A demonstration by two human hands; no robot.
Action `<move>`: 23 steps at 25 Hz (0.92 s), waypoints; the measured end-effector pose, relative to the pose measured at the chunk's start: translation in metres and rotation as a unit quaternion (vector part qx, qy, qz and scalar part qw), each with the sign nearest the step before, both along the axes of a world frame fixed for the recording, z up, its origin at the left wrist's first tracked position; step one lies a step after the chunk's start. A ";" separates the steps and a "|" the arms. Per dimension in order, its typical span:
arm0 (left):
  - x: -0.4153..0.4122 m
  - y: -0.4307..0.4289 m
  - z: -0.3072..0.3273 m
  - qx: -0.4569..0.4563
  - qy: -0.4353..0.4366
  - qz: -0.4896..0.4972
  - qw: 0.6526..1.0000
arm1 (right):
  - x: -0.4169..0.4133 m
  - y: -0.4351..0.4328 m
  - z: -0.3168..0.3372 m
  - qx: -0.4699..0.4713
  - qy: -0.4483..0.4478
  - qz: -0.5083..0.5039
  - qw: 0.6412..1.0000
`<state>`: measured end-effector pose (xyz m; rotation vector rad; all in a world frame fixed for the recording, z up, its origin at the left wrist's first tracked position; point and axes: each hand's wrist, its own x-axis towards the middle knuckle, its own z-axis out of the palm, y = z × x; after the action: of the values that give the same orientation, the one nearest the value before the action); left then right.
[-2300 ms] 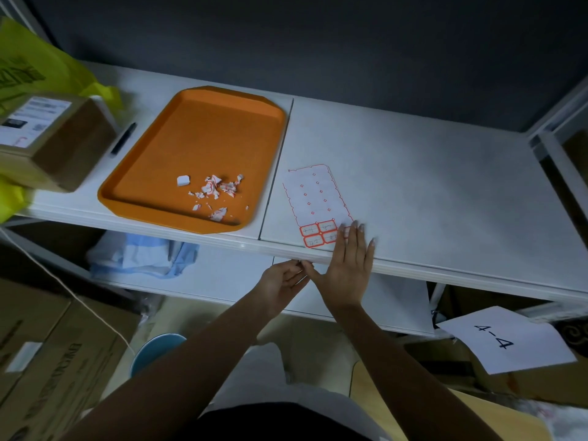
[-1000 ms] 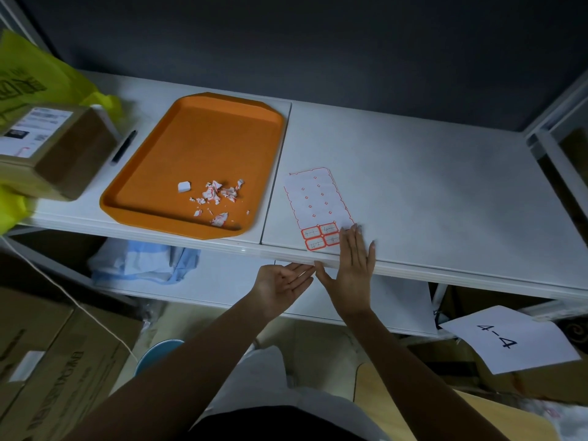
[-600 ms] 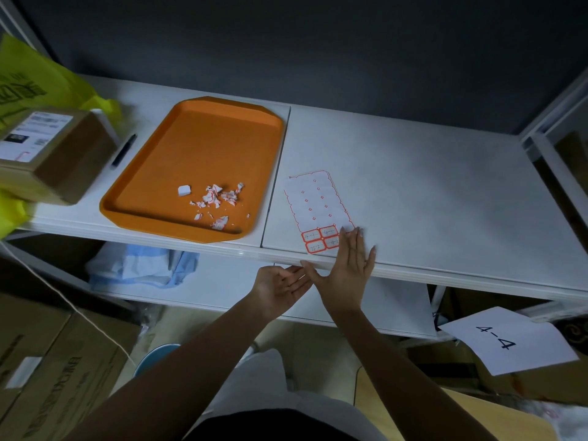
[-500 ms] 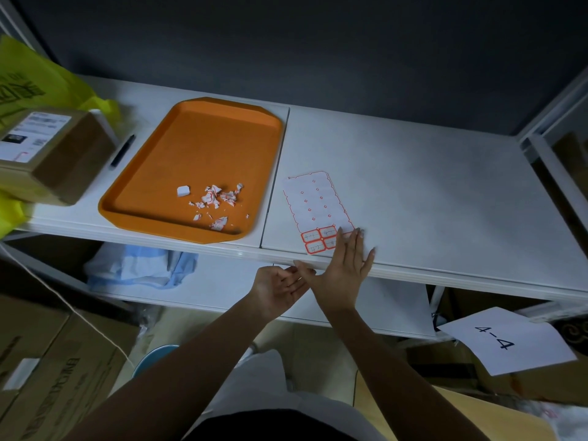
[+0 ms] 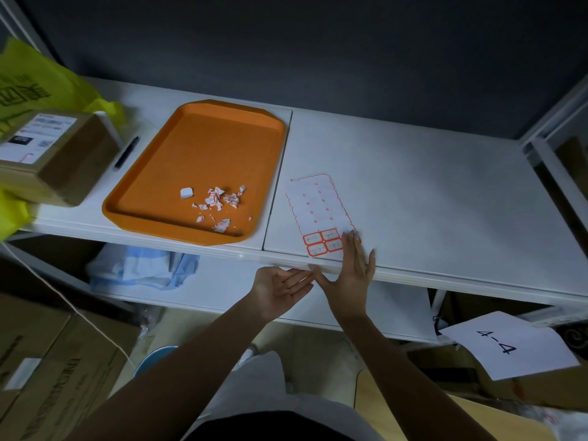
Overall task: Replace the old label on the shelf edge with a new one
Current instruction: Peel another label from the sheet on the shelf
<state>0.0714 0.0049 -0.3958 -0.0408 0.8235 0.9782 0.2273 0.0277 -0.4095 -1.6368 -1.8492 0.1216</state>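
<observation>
right hand (image 5: 351, 275) flat, fingers spread on shelf edge (image 5: 413, 273) (beside label sheet (image 5: 319, 214)) | left hand (image 5: 280, 289) palm up, empty

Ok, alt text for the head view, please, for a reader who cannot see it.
Two bare hands meet at a white shelf's front edge: the right hand lies flat across it beside a label sheet, the left hand open palm-up below. An orange tray to the left holds torn label scraps.

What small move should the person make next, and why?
Probably peel one red-framed label off the label sheet. The right hand lies flat beside the remaining labels, the left hand is open and empty, and torn scraps already sit in the orange tray.
</observation>
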 end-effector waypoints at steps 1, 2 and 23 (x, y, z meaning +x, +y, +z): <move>-0.001 0.000 0.000 0.000 0.004 -0.010 1.000 | -0.004 0.000 0.001 0.000 -0.011 -0.010 1.000; -0.003 0.000 0.001 0.000 0.017 -0.032 0.999 | -0.006 0.000 0.002 0.004 -0.025 -0.016 1.000; -0.037 0.006 0.066 0.199 0.268 0.079 0.939 | -0.067 0.004 0.066 -0.034 0.159 0.060 0.985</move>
<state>0.0346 0.0110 -0.3298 0.5379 1.1125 1.3200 0.1605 0.0316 -0.3432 -1.4530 -1.7094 0.4759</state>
